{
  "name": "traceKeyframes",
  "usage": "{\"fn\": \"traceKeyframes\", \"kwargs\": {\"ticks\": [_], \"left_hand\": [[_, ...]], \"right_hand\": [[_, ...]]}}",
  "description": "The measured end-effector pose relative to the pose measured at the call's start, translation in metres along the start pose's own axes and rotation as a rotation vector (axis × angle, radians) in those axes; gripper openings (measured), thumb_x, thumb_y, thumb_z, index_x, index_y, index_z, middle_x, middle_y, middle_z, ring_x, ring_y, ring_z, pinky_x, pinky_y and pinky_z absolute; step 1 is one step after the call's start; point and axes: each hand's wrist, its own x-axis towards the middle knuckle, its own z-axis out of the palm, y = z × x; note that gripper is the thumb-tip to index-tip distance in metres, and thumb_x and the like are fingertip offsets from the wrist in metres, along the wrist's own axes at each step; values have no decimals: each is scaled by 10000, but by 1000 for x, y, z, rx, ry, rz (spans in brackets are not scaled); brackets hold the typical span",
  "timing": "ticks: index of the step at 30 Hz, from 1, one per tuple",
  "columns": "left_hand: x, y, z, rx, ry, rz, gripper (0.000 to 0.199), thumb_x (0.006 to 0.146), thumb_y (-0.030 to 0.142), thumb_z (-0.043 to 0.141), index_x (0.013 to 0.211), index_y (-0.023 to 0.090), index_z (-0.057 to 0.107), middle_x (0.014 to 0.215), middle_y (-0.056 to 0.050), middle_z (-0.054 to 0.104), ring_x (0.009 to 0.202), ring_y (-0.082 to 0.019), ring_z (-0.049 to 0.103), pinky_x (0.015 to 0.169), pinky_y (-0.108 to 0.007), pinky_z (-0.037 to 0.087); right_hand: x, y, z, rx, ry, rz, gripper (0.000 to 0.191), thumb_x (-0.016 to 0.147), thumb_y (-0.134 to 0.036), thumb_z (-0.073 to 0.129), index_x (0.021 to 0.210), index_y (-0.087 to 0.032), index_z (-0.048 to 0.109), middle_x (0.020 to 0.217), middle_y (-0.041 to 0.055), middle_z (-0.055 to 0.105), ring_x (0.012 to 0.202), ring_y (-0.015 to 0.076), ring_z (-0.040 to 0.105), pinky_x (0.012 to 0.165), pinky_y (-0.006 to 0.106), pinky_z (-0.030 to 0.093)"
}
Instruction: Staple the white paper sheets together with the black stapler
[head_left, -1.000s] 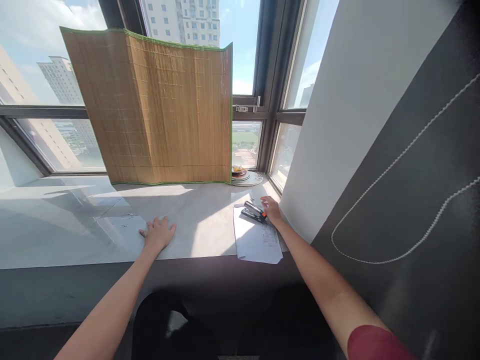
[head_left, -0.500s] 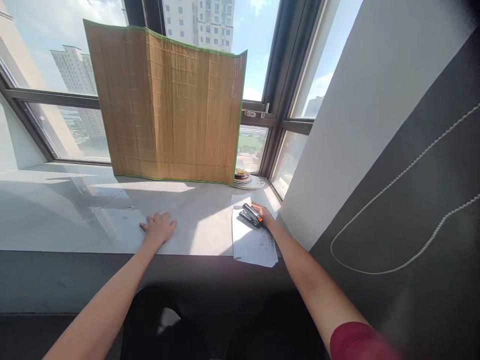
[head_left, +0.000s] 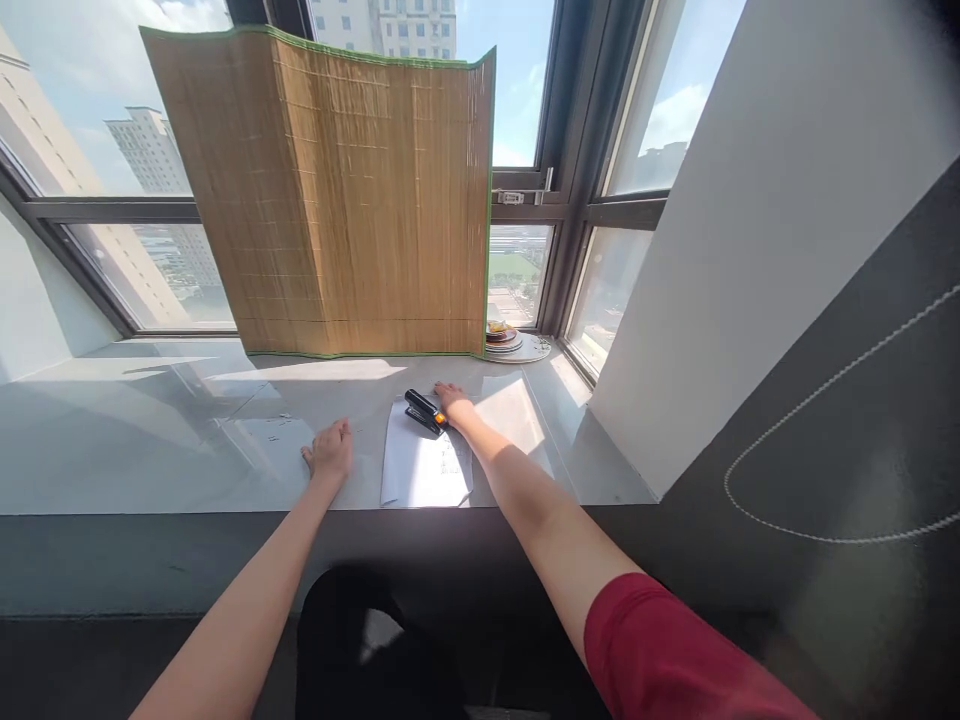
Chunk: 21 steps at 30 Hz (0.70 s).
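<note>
A black stapler (head_left: 426, 412) with an orange patch rests on white paper (head_left: 412, 465) at the middle of the sill. My right hand (head_left: 455, 402) is beside the stapler's right end, palm down, with fingers reaching past the paper's upper right corner; its fingers look extended. Left of the paper, my left hand (head_left: 330, 452) rests on the sill with its fingers curled in and the thumb out to the left. Whether anything is inside it is hidden. Another pale sheet (head_left: 514, 415) lies to the right, partly behind my right forearm.
A bamboo mat (head_left: 375, 210) with green edging stands upright against the window. Stacked plates (head_left: 504, 342) sit on a round board (head_left: 532, 348) at its right. A white wall and a hanging bead chain (head_left: 814, 395) are at the right.
The stapler and paper have moved left with my right hand, exposing the pale sheet. My left hand has gone from spread fingers to curled ones. The view has shifted.
</note>
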Motion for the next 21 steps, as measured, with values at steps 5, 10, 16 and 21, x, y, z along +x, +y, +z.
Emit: {"fn": "traceKeyframes", "kwargs": {"ticks": [5,10,16,21], "left_hand": [[-4,2,-14,-157,-21,-32,652,1136,488,157,1586,256,567,1685,-119,548,1617,-334,403,1372,-647,108],[-14,9,-20,-192,-27,-19,677,1141,485,109,1454,278,673,1620,-113,607,1598,-355,423,1363,-660,123],[-15,11,-21,-154,-32,0,623,1147,455,147,1353,280,708,1562,-107,645,1547,-352,471,1355,-665,132],[-12,10,-18,-80,-30,14,558,1146,406,193,1305,278,712,1561,-110,627,1523,-349,486,1343,-682,165]], "right_hand": [[37,-51,28,36,-131,13,570,997,5,420,1493,-230,575,1721,80,501,1609,326,383,1312,668,252],[41,-61,38,63,-179,-9,695,1009,-27,433,1662,-265,444,1835,31,299,1687,372,237,1335,726,151],[35,-54,33,84,-183,-14,785,961,26,429,1705,-219,368,1786,75,405,1698,256,256,1379,580,162],[29,-47,30,82,-149,-2,791,908,53,455,1650,-220,445,1772,77,431,1663,238,344,1368,502,231]]}}
